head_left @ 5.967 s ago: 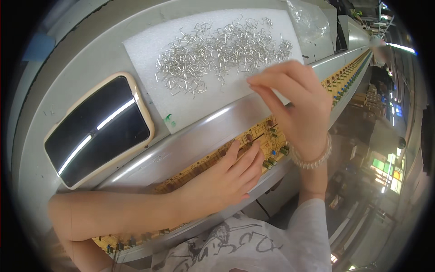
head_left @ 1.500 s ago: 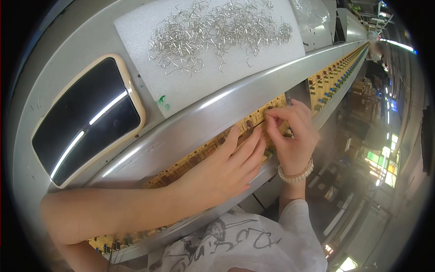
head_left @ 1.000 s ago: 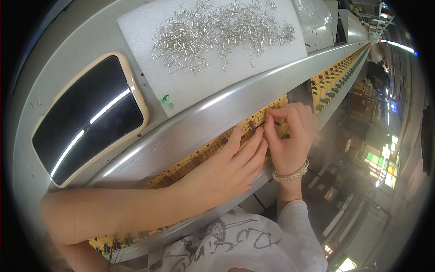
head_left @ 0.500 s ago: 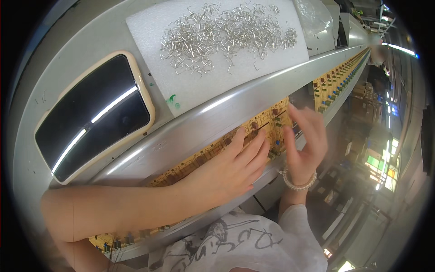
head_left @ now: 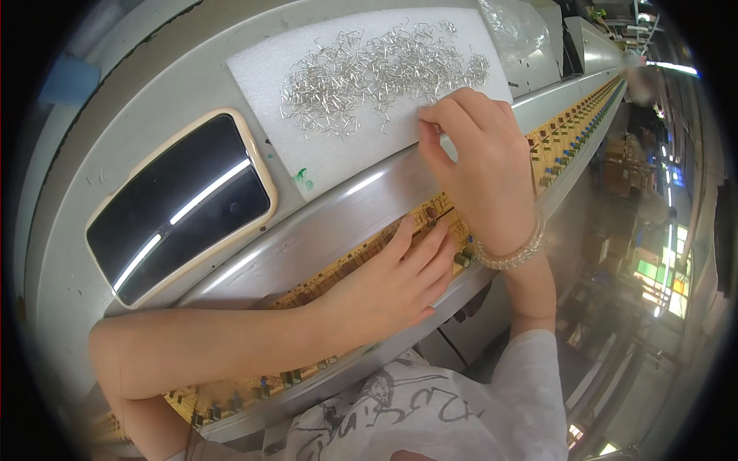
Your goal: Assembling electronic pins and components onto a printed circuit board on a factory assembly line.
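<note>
My left hand (head_left: 392,284) lies over a row of yellow-brown circuit boards (head_left: 330,276) in a metal channel, its fingers stretched out and apart, holding nothing. Above the white foam sheet (head_left: 346,157), at the near edge of a heap of small bent wire pins (head_left: 377,73), my right hand (head_left: 484,154) has thumb and forefinger pinched together. Whatever sits between those fingertips is too small to make out. A beaded bracelet (head_left: 511,250) circles the right wrist. Small parts, among them green cylindrical ones (head_left: 463,259), stand on the boards.
A phone (head_left: 181,207) in a cream case lies on the grey table left of the foam. The metal rail (head_left: 377,184) runs between foam and boards. More populated boards (head_left: 573,138) stretch away to the far right. Clear plastic film (head_left: 519,34) lies beyond the foam.
My right hand has left the boards and moved up and left to the foam, its fingers now pinched by the wire pins. The left hand stays on the boards.
</note>
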Demonstrator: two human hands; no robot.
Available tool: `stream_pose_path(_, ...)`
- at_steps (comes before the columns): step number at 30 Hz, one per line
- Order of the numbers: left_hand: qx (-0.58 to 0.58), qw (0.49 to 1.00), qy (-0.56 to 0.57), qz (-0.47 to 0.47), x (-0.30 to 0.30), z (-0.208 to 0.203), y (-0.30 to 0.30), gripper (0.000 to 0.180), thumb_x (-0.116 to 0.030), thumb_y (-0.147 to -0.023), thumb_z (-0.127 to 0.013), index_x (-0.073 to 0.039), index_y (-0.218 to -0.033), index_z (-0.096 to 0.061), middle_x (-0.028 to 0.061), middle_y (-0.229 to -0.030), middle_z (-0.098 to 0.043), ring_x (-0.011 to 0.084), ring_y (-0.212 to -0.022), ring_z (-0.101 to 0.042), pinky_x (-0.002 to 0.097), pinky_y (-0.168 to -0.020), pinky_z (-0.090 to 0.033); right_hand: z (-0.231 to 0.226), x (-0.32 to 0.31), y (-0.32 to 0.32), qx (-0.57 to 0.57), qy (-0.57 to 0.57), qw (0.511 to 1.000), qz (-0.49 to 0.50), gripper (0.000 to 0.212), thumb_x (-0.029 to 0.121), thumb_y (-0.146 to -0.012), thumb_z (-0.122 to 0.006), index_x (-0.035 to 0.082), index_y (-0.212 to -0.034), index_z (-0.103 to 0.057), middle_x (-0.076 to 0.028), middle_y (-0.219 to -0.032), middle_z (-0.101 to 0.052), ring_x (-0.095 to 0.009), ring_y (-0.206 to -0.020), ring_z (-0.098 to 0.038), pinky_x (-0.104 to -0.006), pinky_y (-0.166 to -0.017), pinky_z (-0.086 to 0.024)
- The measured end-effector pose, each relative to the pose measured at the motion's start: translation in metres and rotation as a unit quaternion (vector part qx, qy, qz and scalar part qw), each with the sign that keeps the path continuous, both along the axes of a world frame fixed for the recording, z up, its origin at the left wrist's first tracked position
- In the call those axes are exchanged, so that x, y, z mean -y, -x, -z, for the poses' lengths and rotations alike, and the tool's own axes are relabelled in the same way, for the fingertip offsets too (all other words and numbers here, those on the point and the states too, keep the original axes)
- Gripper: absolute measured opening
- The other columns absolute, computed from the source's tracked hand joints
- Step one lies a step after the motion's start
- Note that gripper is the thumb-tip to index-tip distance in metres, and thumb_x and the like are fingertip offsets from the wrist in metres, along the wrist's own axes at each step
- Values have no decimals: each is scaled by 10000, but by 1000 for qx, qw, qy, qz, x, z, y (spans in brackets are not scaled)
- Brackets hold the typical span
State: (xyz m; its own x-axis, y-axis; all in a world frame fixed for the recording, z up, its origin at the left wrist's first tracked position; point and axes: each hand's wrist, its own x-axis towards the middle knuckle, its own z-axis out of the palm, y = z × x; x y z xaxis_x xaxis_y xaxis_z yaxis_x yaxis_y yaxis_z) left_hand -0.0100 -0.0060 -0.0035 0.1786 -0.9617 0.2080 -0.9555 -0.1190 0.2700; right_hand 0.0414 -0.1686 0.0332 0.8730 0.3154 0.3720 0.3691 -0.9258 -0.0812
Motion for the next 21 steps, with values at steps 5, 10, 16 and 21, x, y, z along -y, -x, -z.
stream_pose_path(5,12,1000,-21,9,4,-4,-1,584,-478,-865,-547,-56,-1268,-516,190,-1409,-406,354,-1354,-321,544,-1104,-240,-4,12,2,13,9,1000,-1,86,53,-725,-682,46,-764,-607,-65,-713,-567,-235,-674,-571,-328,-683,-447)
stream_pose_path(10,22,999,-26,17,0,-6,-1,601,-472,-888,-511,-25,-1290,-520,198,-1399,-430,366,-1355,-327,550,-1124,-209,-20,26,41,-126,-190,971,71,131,-24,-713,-688,23,-835,-680,-75,-763,-651,-205,-698,-643,-272,-626,-493)
stream_pose_path(16,51,998,-30,30,-2,-6,-2,582,-468,-911,-486,-19,-1275,-551,216,-1368,-475,372,-1346,-354,537,-1125,-228,4,32,79,-156,-252,942,160,158,-46,-704,-693,25,-845,-685,-63,-753,-647,-171,-685,-633,-259,-636,-480)
stream_pose_path(21,52,998,-26,27,-2,-5,-1,574,-467,-912,-487,-20,-1265,-559,217,-1350,-494,367,-1343,-364,540,-1123,-237,6,29,79,-159,-215,953,143,143,-18,-695,-707,53,-814,-672,-36,-719,-619,-167,-656,-595,-276,-664,-443)
